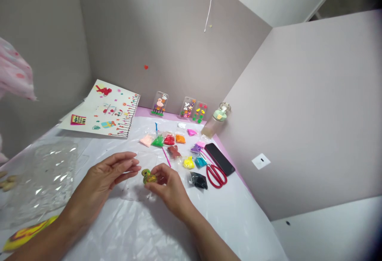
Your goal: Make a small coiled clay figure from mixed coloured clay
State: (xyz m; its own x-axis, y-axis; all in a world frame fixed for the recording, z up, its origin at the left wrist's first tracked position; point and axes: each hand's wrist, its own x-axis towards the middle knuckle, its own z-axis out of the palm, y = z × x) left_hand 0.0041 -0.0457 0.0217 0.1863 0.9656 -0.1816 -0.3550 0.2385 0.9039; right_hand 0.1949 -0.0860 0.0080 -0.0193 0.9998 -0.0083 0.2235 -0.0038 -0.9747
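Observation:
Between the thumb and fingers of my right hand [167, 183] is a small marbled green and yellow clay figure [148, 176] with a rounded, curled top. My left hand [115, 169] hovers just left of the figure, its fingers stretched forward and slightly apart, with nothing visible in them. Beneath both hands lies a clear plastic sheet [140, 191] on the white table cover [125, 229]. Beyond my right hand lie packets of coloured clay, among them yellow [188, 162], brown [174, 152], black [199, 180] and green [158, 140]. A pink stick tool [166, 157] rests near the brown packet.
Red-handled scissors [216, 176] and a black phone [220, 158] lie at right, with a bottle [217, 121] behind. Decorated clear phone cases [160, 104] lean against the wall. A spiral sketchbook [104, 110] stands back left, a clear plastic tray [44, 181] at left.

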